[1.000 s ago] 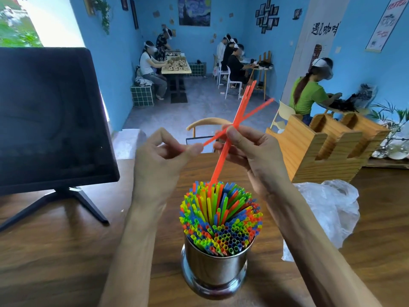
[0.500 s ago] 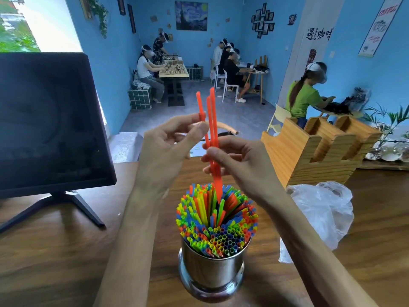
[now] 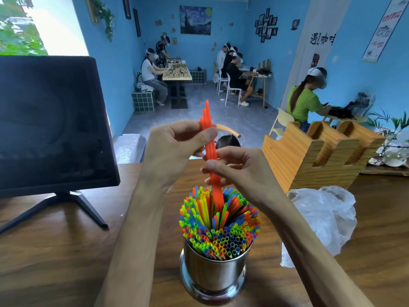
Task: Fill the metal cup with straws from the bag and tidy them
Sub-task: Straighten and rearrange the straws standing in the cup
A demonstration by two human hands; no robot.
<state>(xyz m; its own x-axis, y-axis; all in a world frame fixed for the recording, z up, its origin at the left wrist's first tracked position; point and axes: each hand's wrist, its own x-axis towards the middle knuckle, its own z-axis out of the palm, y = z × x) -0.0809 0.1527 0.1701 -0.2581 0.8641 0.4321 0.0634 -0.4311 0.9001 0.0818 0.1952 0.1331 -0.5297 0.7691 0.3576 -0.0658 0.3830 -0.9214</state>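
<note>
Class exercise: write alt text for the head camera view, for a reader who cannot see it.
Two hands, left hand and right hand, pinch a few orange straws upright, their lower ends among the colourful straws packed in a metal cup on a wooden table. A crumpled plastic bag lies to the right, a dark monitor stands to the left.

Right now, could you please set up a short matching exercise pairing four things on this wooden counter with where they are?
Things:
1. orange straws
2. shiny metal cup
3. crumpled clear plastic bag
4. black flat screen

Places:
A. far left, on a stand
B. pinched by both hands
C. right of the cup
D. front centre, packed with straws

Pairs: 1-B, 2-D, 3-C, 4-A
</note>
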